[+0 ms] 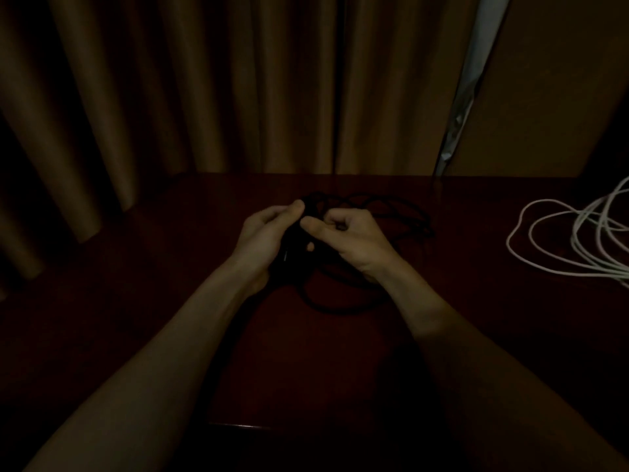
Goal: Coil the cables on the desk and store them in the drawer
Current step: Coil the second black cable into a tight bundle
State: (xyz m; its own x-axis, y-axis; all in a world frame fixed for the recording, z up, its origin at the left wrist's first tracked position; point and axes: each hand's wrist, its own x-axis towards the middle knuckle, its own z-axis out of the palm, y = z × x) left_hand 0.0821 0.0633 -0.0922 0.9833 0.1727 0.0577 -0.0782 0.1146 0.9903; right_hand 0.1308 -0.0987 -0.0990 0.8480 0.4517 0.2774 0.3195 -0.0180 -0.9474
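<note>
A black cable (343, 306) lies in loose loops on the dark red-brown desk (306, 362), at its middle. My left hand (263, 235) is closed around a bunched part of this cable, thumb on top. My right hand (354, 240) pinches the same bundle from the right, thumb meeting the left thumb. More black loops spread behind and to the right of my hands, hard to make out in the dim light. A white cable (558, 243) lies in loose loops at the desk's right side, apart from both hands. No drawer shows.
Brown curtains (204, 90) hang right behind the desk. A pale strip of fabric (473, 83) shows between curtain and a brown wall panel (551, 86) at the right. The desk's front edge (241, 426) glints below my forearms.
</note>
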